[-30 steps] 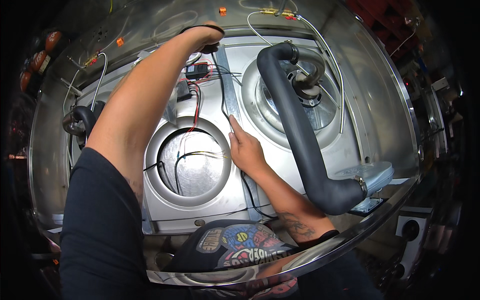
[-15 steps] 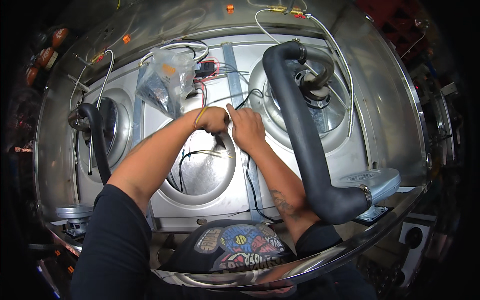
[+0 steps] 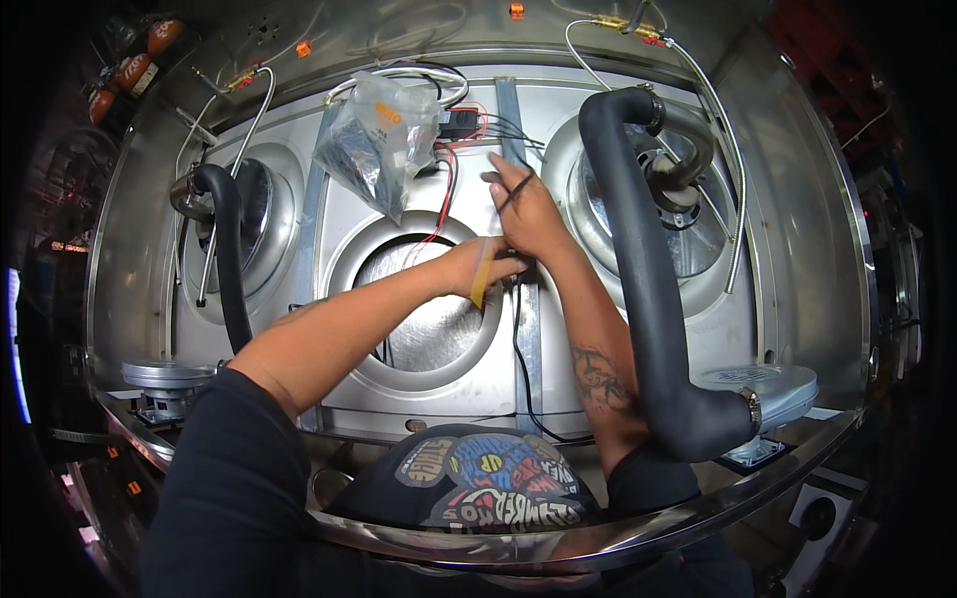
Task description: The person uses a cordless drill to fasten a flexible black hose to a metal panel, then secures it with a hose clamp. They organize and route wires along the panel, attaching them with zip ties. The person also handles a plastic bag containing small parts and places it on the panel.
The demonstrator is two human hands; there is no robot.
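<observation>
My right hand [image 3: 530, 214] is closed round a black cable [image 3: 516, 329], with its index finger pointing away from me and a loop of the cable crossing its fingers. Just below it my left hand [image 3: 477, 267] has its fingertips pinched on the same cable, beside the grey metal strip [image 3: 530, 374]. The cable runs from there down toward the near edge. Under my left forearm lies a round opening with a raised pale rim [image 3: 342, 249]. A black connector box [image 3: 459, 124] with red and black wires sits beyond my hands.
A clear plastic bag [image 3: 374, 149] with dark contents lies left of the connector. A thick black hose [image 3: 628, 269] arches along the right side, a thinner black hose [image 3: 231, 259] on the left. A polished metal rim [image 3: 498, 548] curves in front of me. Braided metal hoses [image 3: 738, 189] hang at the sides.
My right hand has moved farther away and now has the cable across its fingers. My left hand has shifted to just below it. The whole view has shifted, with the scene slightly rightward.
</observation>
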